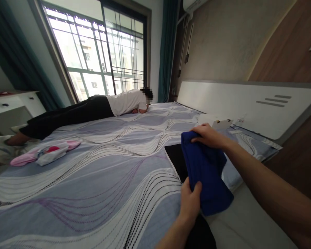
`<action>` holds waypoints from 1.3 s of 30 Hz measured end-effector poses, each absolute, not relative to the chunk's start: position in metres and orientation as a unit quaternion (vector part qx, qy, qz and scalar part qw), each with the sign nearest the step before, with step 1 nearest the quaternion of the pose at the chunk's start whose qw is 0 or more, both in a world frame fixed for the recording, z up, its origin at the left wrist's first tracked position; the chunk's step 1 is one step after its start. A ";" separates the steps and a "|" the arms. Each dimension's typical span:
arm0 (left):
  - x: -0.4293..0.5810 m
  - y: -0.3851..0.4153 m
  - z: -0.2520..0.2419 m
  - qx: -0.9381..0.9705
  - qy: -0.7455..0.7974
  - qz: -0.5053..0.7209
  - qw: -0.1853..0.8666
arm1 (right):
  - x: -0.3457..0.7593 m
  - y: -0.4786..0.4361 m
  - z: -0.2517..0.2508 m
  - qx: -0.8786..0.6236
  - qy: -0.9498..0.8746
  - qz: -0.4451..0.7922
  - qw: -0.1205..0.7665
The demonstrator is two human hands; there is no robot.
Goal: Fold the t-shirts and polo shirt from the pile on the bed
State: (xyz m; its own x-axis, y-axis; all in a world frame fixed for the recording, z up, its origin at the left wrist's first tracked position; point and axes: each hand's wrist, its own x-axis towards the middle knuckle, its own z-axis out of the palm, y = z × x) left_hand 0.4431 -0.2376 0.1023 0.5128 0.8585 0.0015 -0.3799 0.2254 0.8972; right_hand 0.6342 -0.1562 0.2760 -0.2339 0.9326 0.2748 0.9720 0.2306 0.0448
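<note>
A folded royal-blue garment (206,173) hangs between my two hands at the right edge of the bed; its exact kind does not show. My left hand (190,200) grips its lower left edge, with the thumb on top. At the upper end, my right hand (208,135) is closed over the fold, fingers curled onto the cloth. Behind the blue cloth, partly hidden by it, lies a flat black item (175,157) with a pale edge on the bed.
The bed (93,186) has a blue-grey sheet with wavy stripes. A person (124,102) lies across its far side. Pink and white clothing (48,152) lies at the left. A white box (212,121) sits near the headboard (238,100). Pale floor (246,214) shows at the lower right.
</note>
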 end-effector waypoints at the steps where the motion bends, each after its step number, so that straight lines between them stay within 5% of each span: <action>1: 0.457 -0.225 0.097 0.420 0.273 0.427 0.753 | 0.635 -0.128 0.270 -0.623 -0.775 -0.081 0.067; 8: 0.490 -0.156 0.033 0.271 0.389 0.383 0.793 | 0.604 -0.033 0.128 -0.749 -0.662 0.029 0.021; 13: 0.465 -0.163 0.009 0.283 0.262 0.375 0.843 | 0.621 -0.031 0.066 -0.768 -0.637 0.005 0.064; 29: 0.464 -0.165 0.006 0.407 0.294 0.386 0.774 | 0.661 -0.011 0.079 -0.722 -0.677 -0.088 0.109; 39: 0.466 -0.165 0.008 0.428 0.323 0.371 0.758 | 0.619 -0.017 0.063 -0.802 -0.591 -0.015 0.081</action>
State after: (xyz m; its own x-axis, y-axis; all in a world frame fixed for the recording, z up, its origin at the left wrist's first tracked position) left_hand 0.4665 -0.1646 0.0077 0.5156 0.8393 -0.1723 -0.2853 0.3578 0.8892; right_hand 0.6188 -0.0174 0.0632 0.3009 0.9461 0.1197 0.9510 -0.2883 -0.1121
